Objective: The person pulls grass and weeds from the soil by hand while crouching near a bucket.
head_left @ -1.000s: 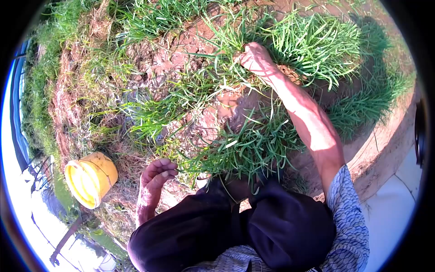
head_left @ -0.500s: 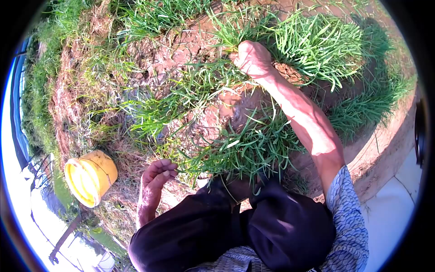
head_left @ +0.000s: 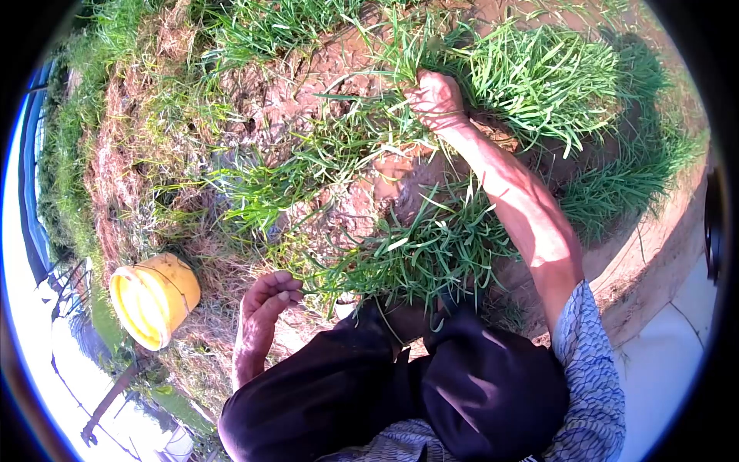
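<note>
My right hand [head_left: 436, 100] reaches out at the upper middle, its fingers closed round a tuft of long, grass-like green leaves [head_left: 407, 63]. The fingertips and the base of the tuft are hidden. Beside that hand, on the right, stands a dense, bright green clump of the same leaves [head_left: 543, 77]. My left hand [head_left: 265, 309] is low by my left knee, its fingers loosely bent and the thumb a little apart, with nothing visible in it. Its fingertips are near the edge of a leafy row [head_left: 431, 254] in front of my knees.
A yellow bucket [head_left: 173, 286] lies tilted at the left on dry grass. Bare wet soil [head_left: 308, 81] with scattered blades runs between the leafy rows. My dark-trousered knees [head_left: 485, 385] are bent at the bottom. A pale surface [head_left: 670, 369] lies at the lower right.
My right hand has shifted slightly right, and the leaves in it now stand more upright. My left hand and the bucket are about where they were.
</note>
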The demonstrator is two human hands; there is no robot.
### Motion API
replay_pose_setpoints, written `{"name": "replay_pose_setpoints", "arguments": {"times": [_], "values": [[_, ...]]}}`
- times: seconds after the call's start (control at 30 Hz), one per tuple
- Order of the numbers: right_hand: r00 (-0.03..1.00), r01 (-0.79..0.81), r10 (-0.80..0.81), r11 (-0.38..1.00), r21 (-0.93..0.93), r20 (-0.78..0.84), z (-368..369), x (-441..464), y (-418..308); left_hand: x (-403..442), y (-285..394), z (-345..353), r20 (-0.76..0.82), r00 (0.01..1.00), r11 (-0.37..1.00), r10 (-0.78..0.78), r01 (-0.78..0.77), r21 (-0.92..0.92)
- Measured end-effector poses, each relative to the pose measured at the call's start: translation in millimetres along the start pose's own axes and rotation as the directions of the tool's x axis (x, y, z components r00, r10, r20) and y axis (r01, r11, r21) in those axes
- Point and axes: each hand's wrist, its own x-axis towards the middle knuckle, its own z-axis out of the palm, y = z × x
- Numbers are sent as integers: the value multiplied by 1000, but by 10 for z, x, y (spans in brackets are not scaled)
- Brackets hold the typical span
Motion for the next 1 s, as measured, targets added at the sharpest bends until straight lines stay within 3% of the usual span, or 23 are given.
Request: {"name": "replay_pose_setpoints", "arguments": {"times": [0.03,0.07,0.13,0.2,0.23,0.27,0.33,0.37,0.4,0.47,0.53,0.57,0.6,0.63,0.67,0.7,0.73,0.77,0.8,0.87,0.9,1.0], "values": [[996,0,19,978,210,-85,81,7,147,-2,-6,-3,1,1000,1000,-3,3,-4],[971,109,-60,973,204,-232,-58,-39,12,-15,-12,-9,-1,1000,1000,-5,5,-10],[969,-227,248,857,462,15,-314,-38,-137,0,-24,-27,2,1000,1000,9,-9,6],[973,-229,207,775,590,105,-351,-7,-149,11,11,-3,6,1000,1000,12,-12,10],[973,-231,193,807,544,126,-381,-9,-147,20,20,4,10,1000,1000,13,-14,15],[935,-346,265,824,449,235,-630,-30,-493,23,24,8,12,1000,1000,13,-14,19],[942,-273,67,725,632,329,-578,-45,-478,24,34,16,13,1000,1000,7,-7,17],[911,-231,9,839,493,412,-558,-8,-484,24,43,20,13,1000,1000,1,-1,11],[896,-248,89,914,322,436,-404,39,-410,24,47,20,13,1000,1000,-6,6,6],[940,-318,58,510,799,337,-266,-31,-255,14,46,10,10,1000,1000,1,-1,6],[981,-174,39,609,774,190,-149,-4,-166,1,29,-12,2,1000,1000,7,-7,-2],[993,-29,-28,883,469,115,-54,102,-54,-5,5,-33,-4,1000,1000,8,-8,-9],[995,80,-87,987,136,52,-136,94,-234,-15,-15,-47,-10,1000,1000,8,-8,-15],[989,140,-146,965,-223,-11,-220,86,-418,-23,-20,-47,-12,1000,1000,4,-5,-14],[996,82,-85,986,146,15,-199,105,-361,-27,-14,-40,-12,1000,1000,1,-2,-11],[997,3,-39,870,493,63,-191,149,-302,-29,-12,-35,-14,1000,1000,0,0,-10],[993,113,-109,979,167,-33,-162,170,-252,-31,-16,-38,-17,1000,1000,0,0,-9],[976,151,-178,970,-191,-128,-178,185,-302,-30,-12,-41,-19,1000,1000,0,0,-6],[990,45,-68,982,-184,-125,-150,235,-256,-26,-9,-44,-20,1000,1000,1,-1,-2],[996,21,-33,989,-148,-78,-241,314,-241,-16,-19,-61,-17,1000,1000,0,0,-5],[995,46,-49,998,-33,-89,-136,395,-109,-9,-23,-67,-13,1000,1000,0,0,-5],[981,-71,78,996,-45,180,-203,518,-34,7,-25,-62,-9,1000,999,-23,23,-25]]}}
